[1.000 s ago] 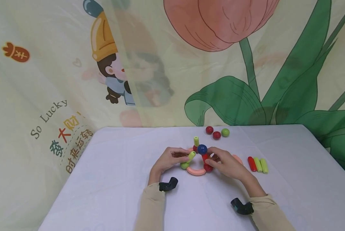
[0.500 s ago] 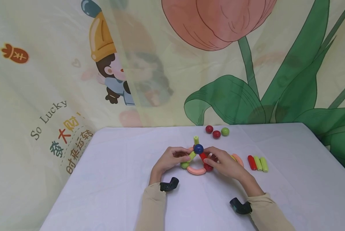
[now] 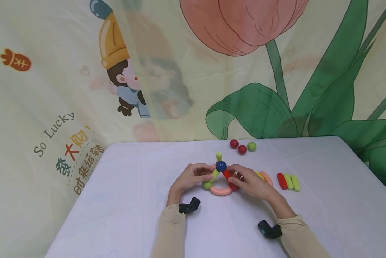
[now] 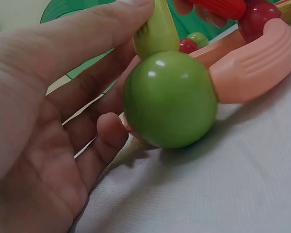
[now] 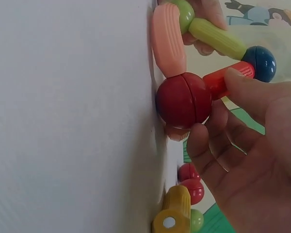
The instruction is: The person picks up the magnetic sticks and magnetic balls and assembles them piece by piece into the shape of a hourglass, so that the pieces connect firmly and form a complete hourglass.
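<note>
At the centre of the head view, above the white table (image 3: 122, 200), a blue ball (image 3: 221, 166) sits where two held rods converge. From it, a green ball (image 3: 207, 185) lies at seven o'clock and a dark red ball (image 3: 233, 186) at five, with a pink arc (image 3: 221, 191) between them at six. The left hand (image 3: 193, 176), between eight and nine o'clock, pinches a yellow-green rod (image 3: 215, 174); the right hand (image 3: 252, 181), near four, grips a red rod (image 3: 226, 174). At twelve, an upright rod (image 3: 219, 156) shows a bare top; its foot is hidden. Loose balls (image 3: 242, 150) lie between one and two o'clock; loose arcs (image 3: 266, 177) and, farther out, loose rods (image 3: 288, 183) lie just past three.

Left wrist view: the pinched rod leaves the green ball at twelve o'clock, the pink arc between two and three.

Right wrist view: thumb and fingers close on the red rod. Both rods appear to meet the blue ball, so this side may be judged joined; the bare upright top and loose pieces suggest a partial assembly.
</note>
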`<action>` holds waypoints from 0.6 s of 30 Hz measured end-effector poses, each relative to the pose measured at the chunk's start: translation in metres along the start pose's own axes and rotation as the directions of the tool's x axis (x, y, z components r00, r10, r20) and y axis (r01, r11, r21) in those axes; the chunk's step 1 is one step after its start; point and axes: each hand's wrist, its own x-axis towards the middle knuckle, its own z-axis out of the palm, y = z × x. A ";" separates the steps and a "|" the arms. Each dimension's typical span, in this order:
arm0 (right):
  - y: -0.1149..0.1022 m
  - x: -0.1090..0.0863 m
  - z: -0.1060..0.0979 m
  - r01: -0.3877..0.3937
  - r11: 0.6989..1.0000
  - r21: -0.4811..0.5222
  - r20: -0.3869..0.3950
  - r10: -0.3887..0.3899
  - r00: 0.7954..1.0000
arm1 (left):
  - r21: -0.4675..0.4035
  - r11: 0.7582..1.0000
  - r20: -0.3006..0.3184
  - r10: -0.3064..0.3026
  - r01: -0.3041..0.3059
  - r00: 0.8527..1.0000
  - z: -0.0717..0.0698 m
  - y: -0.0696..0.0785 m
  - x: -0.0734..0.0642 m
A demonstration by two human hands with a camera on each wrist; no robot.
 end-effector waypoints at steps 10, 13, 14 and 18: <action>0.006 -0.001 -0.004 0.044 0.999 0.023 0.009 -0.044 0.999 | 0.023 0.998 -0.188 0.061 -0.058 0.980 0.011 -0.003 0.014; 0.005 -0.001 -0.003 0.041 0.999 0.025 0.008 -0.041 0.999 | 0.073 0.995 -0.327 0.083 -0.063 0.941 0.017 -0.009 0.024; 0.005 -0.001 -0.003 0.040 0.999 0.025 0.008 -0.040 0.999 | 0.076 0.995 -0.359 0.083 -0.060 0.930 0.018 -0.011 0.027; 0.005 -0.001 -0.003 0.034 0.999 0.013 0.006 -0.034 0.999 | 0.095 0.994 -0.388 0.083 -0.050 0.918 0.024 -0.013 0.035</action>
